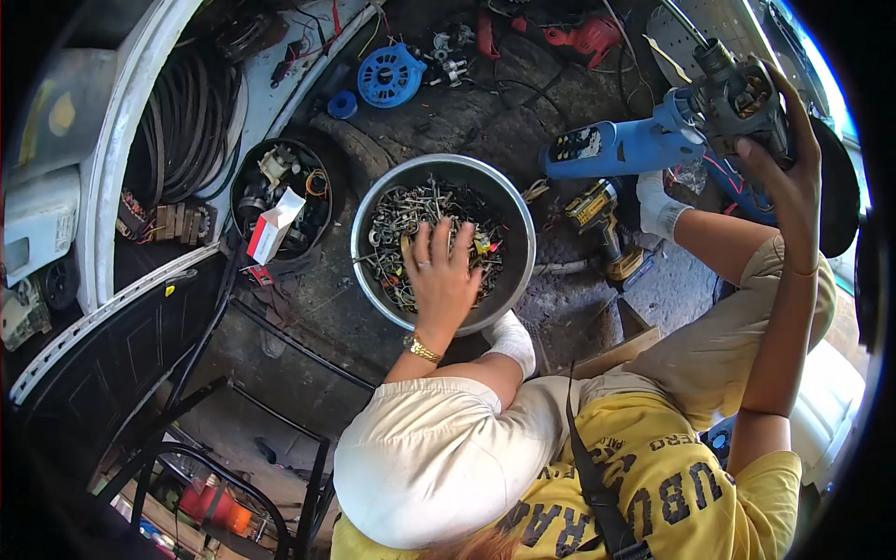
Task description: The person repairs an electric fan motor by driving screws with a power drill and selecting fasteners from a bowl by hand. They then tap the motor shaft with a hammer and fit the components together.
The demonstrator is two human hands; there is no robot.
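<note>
A steel bowl [519, 201] full of mixed screws and bolts [425, 210] stands on the floor in front of me. My left hand [443, 280], with a gold watch at the wrist, lies over the screws with its fingers apart; I see nothing gripped in it. Raised at the right, my right hand [784, 140] is closed around the grey head of a blue power tool [644, 145]. Its housing looks partly opened, with inner parts exposed, and a long metal rod [686, 23] shows beyond the head.
A yellow-and-black cordless drill [602, 224] lies right of the bowl. To the left is a black bucket [322, 224] of parts with a small white-and-red box [275, 227]. Behind lie a blue reel [390, 75] and a red tool [588, 39]. A black metal frame [280, 331] stands lower left.
</note>
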